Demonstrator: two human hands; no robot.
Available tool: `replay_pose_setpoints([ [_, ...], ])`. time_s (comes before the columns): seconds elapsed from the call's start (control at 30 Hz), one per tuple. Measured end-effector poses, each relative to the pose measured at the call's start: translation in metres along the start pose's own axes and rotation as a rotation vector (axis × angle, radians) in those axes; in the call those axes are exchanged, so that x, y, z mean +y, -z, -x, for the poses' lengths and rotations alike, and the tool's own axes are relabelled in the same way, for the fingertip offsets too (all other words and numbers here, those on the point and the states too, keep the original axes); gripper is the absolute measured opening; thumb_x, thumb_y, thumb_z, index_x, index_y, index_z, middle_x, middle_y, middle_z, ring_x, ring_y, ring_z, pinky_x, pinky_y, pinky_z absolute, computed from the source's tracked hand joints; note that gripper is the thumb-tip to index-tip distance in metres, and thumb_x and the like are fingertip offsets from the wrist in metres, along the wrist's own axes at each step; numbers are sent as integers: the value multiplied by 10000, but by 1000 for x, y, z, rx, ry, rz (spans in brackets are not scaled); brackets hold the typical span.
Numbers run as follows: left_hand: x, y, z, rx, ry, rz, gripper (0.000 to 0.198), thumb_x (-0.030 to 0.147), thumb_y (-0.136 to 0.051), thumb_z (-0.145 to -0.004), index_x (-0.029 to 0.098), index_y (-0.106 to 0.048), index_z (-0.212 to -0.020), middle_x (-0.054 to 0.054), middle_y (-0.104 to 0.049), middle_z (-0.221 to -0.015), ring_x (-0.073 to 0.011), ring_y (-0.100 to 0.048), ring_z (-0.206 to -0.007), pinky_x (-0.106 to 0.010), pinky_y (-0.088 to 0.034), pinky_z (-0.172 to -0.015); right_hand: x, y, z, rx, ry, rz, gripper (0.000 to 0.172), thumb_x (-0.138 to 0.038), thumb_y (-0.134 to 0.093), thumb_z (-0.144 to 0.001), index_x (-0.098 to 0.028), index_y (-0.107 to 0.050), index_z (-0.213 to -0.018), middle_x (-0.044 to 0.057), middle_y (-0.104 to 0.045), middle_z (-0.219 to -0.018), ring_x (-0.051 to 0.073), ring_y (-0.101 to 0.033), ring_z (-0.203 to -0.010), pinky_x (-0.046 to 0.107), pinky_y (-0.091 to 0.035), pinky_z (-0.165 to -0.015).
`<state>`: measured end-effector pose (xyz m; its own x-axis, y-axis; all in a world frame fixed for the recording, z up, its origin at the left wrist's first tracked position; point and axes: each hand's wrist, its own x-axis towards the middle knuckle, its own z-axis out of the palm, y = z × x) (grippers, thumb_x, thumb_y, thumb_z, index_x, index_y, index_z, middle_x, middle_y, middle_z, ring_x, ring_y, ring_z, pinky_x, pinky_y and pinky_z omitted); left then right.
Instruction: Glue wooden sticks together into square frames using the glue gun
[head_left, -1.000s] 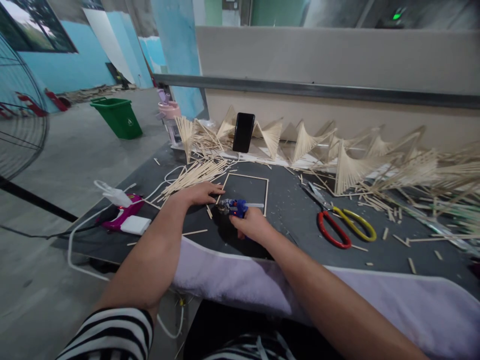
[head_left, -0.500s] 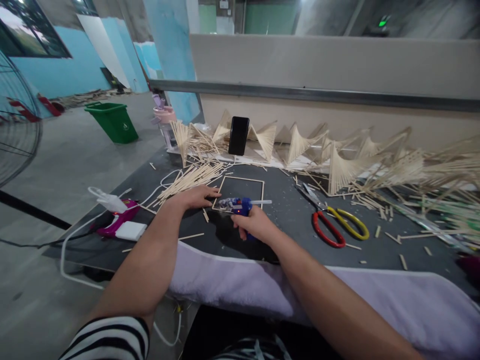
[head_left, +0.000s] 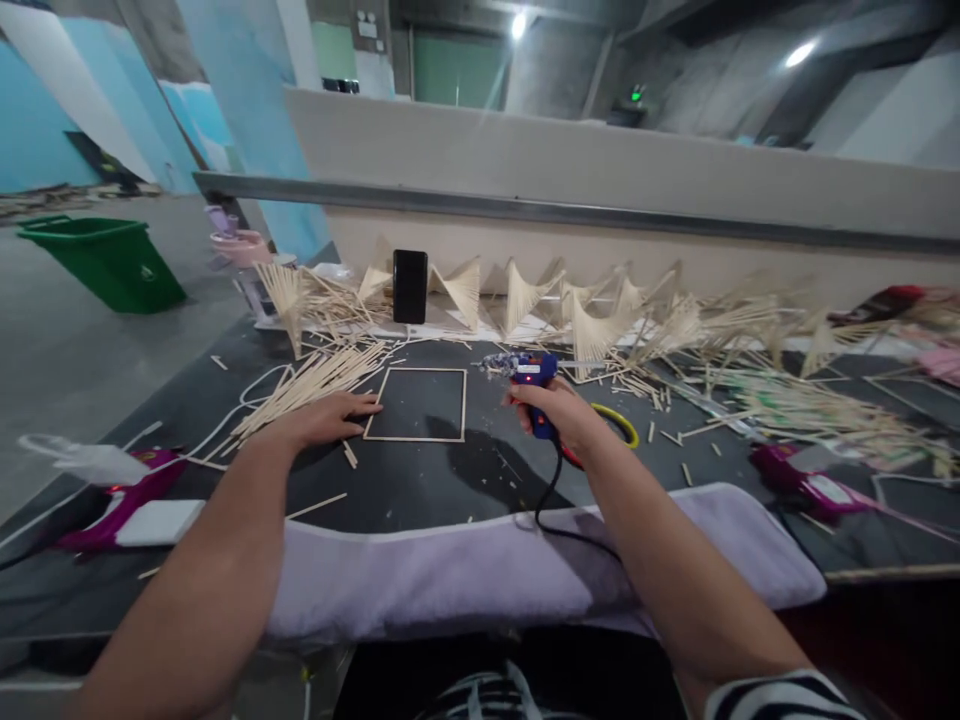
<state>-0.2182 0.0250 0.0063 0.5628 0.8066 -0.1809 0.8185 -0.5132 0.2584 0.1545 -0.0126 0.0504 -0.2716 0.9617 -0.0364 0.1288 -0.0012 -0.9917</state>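
Observation:
My right hand (head_left: 559, 408) grips a blue hot glue gun (head_left: 534, 370) by its handle, raised over the table with its nozzle pointing left. A glue stick sticks out of its back and its black cord hangs down. A square frame of thin wooden sticks (head_left: 427, 439) lies flat on the dark tabletop. At the frame's left side, my left hand (head_left: 330, 415) rests with fingers stretched out, fingertips touching the stick. Beside that hand lies a pile of loose wooden sticks (head_left: 319, 382). Scissors with a yellow handle (head_left: 619, 425) are partly hidden behind my right hand.
Twisted stick pieces (head_left: 457, 290) and a black phone (head_left: 410, 287) stand along the back. Magenta power strips lie at left (head_left: 127, 500) and right (head_left: 814, 485). A lilac towel (head_left: 450, 570) covers the front edge. A green bin (head_left: 105, 262) stands on the floor.
My right hand has lifted the glue gun away from the frame's near left corner, to the right. My left hand stays at the frame's left side. The view has turned right.

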Motion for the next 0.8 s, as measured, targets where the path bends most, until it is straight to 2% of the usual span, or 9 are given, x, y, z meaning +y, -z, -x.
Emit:
replay_pose_setpoints([
  [0.2, 0, 3, 1, -18, -3, 1, 544, 421, -480, -810, 252, -439, -1325, -45, -336, -1447, -234, -377, -1286, -379, -261, -1069, 31, 12, 19, -88, -113, 35, 221, -355, -579, -707, -142, -592, -649, -24, -508, -384, 91, -434, -337, 191, -357, -363],
  [0.33, -1, 5, 1, -24, -17, -14, 552, 443, -480, -807, 245, -445, -1322, -56, -344, -1441, -245, -385, -1281, -394, -267, -1070, 30, 23, 17, -54, -136, 4, 213, -342, -576, -707, -140, -586, -641, -23, -505, -390, 87, -430, -339, 186, -369, -356],
  [0.43, -5, 3, 0, -4, -18, -17, 552, 466, -475, -806, 256, -454, -1315, -43, -355, -1436, -250, -375, -1289, -393, -267, -1075, 23, 26, -4, 112, -83, -152, 151, -296, -587, -680, -154, -550, -645, -14, -561, -485, 82, -457, -371, 186, -392, -360],
  [0.53, -10, 0, 0, 7, -2, -21, 552, 493, -475, -803, 275, -459, -1311, -29, -363, -1432, -256, -379, -1286, -389, -281, -1072, 25, 14, -36, 237, -82, -317, 120, -266, -579, -675, -162, -520, -677, -8, -597, -574, 77, -489, -399, 184, -418, -377],
  [0.67, -16, -2, -2, 18, -4, -20, 531, 497, -490, -797, 339, -450, -1303, 18, -363, -1426, -255, -387, -1281, -405, -289, -1068, 42, -10, -71, 167, -144, -207, 122, -244, -598, -671, -156, -514, -678, -18, -580, -541, 87, -497, -377, 195, -438, -365],
  [0.8, -12, 0, -2, -18, 22, -49, 521, 448, -476, -816, 290, -446, -1311, -15, -350, -1436, -257, -378, -1285, -426, -274, -1069, 58, -14, -88, 194, -134, -185, 130, -239, -601, -690, -158, -502, -673, -29, -572, -523, 78, -482, -359, 184, -434, -348],
])
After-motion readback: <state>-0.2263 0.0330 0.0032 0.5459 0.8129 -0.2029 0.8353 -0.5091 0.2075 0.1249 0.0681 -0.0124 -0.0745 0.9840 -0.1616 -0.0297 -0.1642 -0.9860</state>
